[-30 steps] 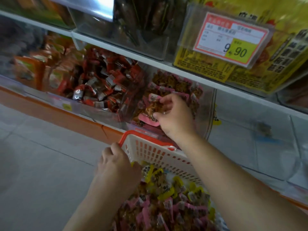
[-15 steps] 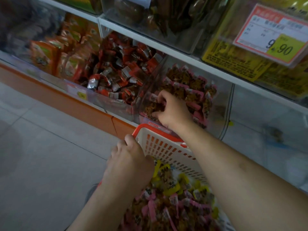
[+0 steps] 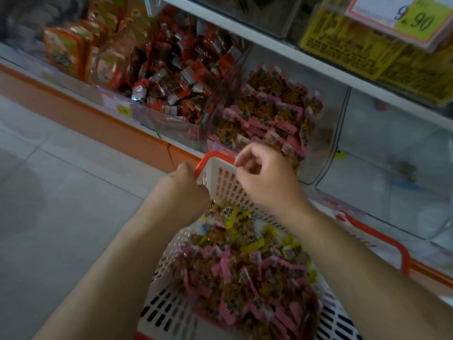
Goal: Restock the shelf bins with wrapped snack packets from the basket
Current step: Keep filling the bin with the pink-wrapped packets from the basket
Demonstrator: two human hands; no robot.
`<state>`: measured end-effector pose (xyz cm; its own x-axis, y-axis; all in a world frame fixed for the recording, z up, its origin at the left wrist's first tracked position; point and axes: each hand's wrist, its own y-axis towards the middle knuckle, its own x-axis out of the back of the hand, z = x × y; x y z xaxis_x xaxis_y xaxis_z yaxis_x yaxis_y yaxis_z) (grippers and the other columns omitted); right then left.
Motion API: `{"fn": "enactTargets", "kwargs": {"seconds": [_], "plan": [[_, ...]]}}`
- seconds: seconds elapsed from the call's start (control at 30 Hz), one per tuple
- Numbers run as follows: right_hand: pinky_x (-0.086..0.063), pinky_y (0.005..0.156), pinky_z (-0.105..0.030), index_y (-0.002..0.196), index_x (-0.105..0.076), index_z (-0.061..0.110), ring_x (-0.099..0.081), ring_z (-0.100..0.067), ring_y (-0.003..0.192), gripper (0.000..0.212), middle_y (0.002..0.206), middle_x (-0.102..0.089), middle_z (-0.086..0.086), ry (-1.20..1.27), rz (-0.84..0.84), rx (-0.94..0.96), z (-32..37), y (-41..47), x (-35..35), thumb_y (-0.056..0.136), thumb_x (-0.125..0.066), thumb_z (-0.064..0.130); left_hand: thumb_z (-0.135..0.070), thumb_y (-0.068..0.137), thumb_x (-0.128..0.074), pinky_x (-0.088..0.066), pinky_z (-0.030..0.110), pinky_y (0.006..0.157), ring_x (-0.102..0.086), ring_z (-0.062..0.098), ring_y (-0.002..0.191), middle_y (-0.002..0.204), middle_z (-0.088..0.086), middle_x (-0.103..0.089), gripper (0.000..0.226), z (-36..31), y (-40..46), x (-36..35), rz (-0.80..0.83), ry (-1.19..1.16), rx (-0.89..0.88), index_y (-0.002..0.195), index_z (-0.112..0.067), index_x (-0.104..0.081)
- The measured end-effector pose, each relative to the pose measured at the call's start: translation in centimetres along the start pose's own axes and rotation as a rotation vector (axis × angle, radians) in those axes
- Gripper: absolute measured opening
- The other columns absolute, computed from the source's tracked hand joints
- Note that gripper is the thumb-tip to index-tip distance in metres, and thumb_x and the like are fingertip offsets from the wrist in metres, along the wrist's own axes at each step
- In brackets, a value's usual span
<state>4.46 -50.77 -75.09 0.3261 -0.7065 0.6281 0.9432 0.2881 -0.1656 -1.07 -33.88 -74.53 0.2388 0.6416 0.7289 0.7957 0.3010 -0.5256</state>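
A white slotted basket with a red rim (image 3: 212,155) is tilted against the bottom shelf. It holds a heap of pink-edged snack packets (image 3: 245,278), with several yellow-edged packets (image 3: 252,241) at its far end. My left hand (image 3: 181,190) grips the basket's far left corner, fingers curled over the rim. My right hand (image 3: 264,175) hovers over the basket's far rim with loosely curled fingers and nothing in it. Just beyond it, a clear shelf bin (image 3: 328,133) is piled with the same pink-edged packets (image 3: 269,114).
Left of that bin are a bin of red and silver packets (image 3: 176,69) and orange packets (image 3: 63,50). A clear bin (image 3: 392,173) to the right looks nearly bare. A shelf edge (image 3: 306,57) and price tag (image 3: 414,18) hang overhead. Grey tiled floor (image 3: 61,192) lies left.
My right hand has pulled back out of the pink-packet bin and now sits over the basket rim, holding nothing. My left hand keeps its grip on the basket corner.
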Motion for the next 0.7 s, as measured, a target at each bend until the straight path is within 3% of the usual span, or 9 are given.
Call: {"fn": "enactTargets", "kwargs": {"seconds": [0.07, 0.13, 0.23, 0.27, 0.33, 0.4, 0.57, 0.63, 0.7], "plan": [[-0.056, 0.064, -0.031, 0.088, -0.067, 0.031, -0.068, -0.011, 0.075, 0.019, 0.088, -0.071, 0.01, 0.02, 0.271, -0.171, -1.4, -2.8, -1.1, 0.097, -0.065, 0.015, -0.024, 0.099, -0.052, -0.044, 0.03, 0.054, -0.061, 0.019, 0.077, 0.091, 0.0, -0.058, 0.025, 0.6, -0.3, 0.3, 0.017, 0.002, 0.006, 0.122, -0.016, -0.049], [-0.055, 0.08, -0.026, 0.098, -0.068, 0.037, -0.066, -0.01, 0.102, 0.022, 0.112, -0.068, 0.014, -0.172, 0.492, -0.227, -3.8, -5.3, -2.6, 0.101, -0.06, 0.016, -0.022, 0.099, -0.052, -0.04, 0.028, 0.052, -0.057, 0.017, 0.075, 0.089, 0.0, -0.056, 0.023, 1.1, -0.7, 0.4, 0.045, 0.025, 0.009, 0.12, -0.015, -0.049], [-0.048, 0.108, -0.037, 0.15, -0.052, 0.027, -0.049, -0.026, 0.137, 0.045, 0.156, -0.049, -0.004, -0.478, 0.66, -0.321, -7.6, -8.9, -4.3, 0.107, -0.053, 0.013, -0.016, 0.098, -0.05, -0.037, 0.027, 0.05, -0.057, 0.016, 0.072, 0.087, 0.002, -0.058, 0.018, 1.5, -1.3, 0.0, 0.069, 0.026, -0.009, 0.115, -0.012, -0.05], [-0.046, 0.114, -0.041, 0.157, -0.046, 0.027, -0.044, -0.029, 0.144, 0.051, 0.161, -0.043, -0.005, -0.517, 0.69, -0.351, -8.6, -10.0, -4.8, 0.108, -0.05, 0.011, -0.016, 0.098, -0.05, -0.037, 0.027, 0.05, -0.056, 0.015, 0.071, 0.086, 0.002, -0.057, 0.018, 1.6, -1.4, -0.2, 0.068, 0.028, -0.016, 0.115, -0.011, -0.05], [-0.053, 0.107, -0.047, 0.149, -0.052, 0.03, -0.053, -0.027, 0.133, 0.049, 0.153, -0.05, -0.001, -0.523, 0.68, -0.358, -10.1, -11.4, -5.3, 0.107, -0.052, 0.006, -0.016, 0.097, -0.051, -0.037, 0.027, 0.05, -0.054, 0.014, 0.07, 0.085, 0.0, -0.055, 0.019, 1.7, -1.7, -0.5, 0.062, 0.039, -0.015, 0.115, -0.012, -0.047], [-0.057, 0.096, -0.045, 0.127, -0.062, 0.029, -0.059, -0.02, 0.114, 0.032, 0.133, -0.059, 0.005, -0.5, 0.591, -0.346, -10.4, -11.9, -5.6, 0.103, -0.062, 0.008, -0.017, 0.096, -0.052, -0.038, 0.027, 0.05, -0.054, 0.015, 0.07, 0.086, 0.0, -0.053, 0.022, 1.8, -1.9, -0.5, 0.054, 0.048, -0.003, 0.116, -0.012, -0.045], [-0.044, 0.081, -0.022, 0.091, -0.066, 0.03, -0.059, -0.004, 0.1, 0.017, 0.101, -0.06, 0.019, -0.296, 0.432, -0.351, -8.7, -12.0, -4.2, 0.099, -0.076, 0.019, -0.019, 0.095, -0.055, -0.043, 0.028, 0.05, -0.061, 0.018, 0.074, 0.092, 0.003, -0.059, 0.025, 1.8, -2.4, -0.5, 0.076, 0.004, 0.041, 0.118, -0.012, -0.047], [-0.043, 0.073, -0.018, 0.088, -0.067, 0.033, -0.059, 0.002, 0.091, 0.018, 0.097, -0.063, 0.019, -0.201, 0.31, -0.373, -8.0, -11.7, -2.5, 0.097, -0.079, 0.022, -0.02, 0.094, -0.058, -0.054, 0.035, 0.065, -0.063, 0.025, 0.09, 0.109, 0.008, -0.059, 0.036, 1.6, -2.8, -0.4, -0.012, -0.02, 0.038, 0.127, -0.011, -0.048], [-0.054, 0.076, -0.025, 0.089, -0.071, 0.032, -0.067, -0.004, 0.094, 0.015, 0.101, -0.069, 0.015, -0.051, 0.177, -0.407, -7.1, -11.3, -0.5, 0.093, -0.082, 0.023, -0.018, 0.095, -0.058, -0.053, 0.038, 0.083, -0.058, 0.03, 0.11, 0.126, 0.01, -0.055, 0.043, 1.4, -3.1, -0.2, -0.222, -0.053, -0.046, 0.137, -0.012, -0.05]]}}
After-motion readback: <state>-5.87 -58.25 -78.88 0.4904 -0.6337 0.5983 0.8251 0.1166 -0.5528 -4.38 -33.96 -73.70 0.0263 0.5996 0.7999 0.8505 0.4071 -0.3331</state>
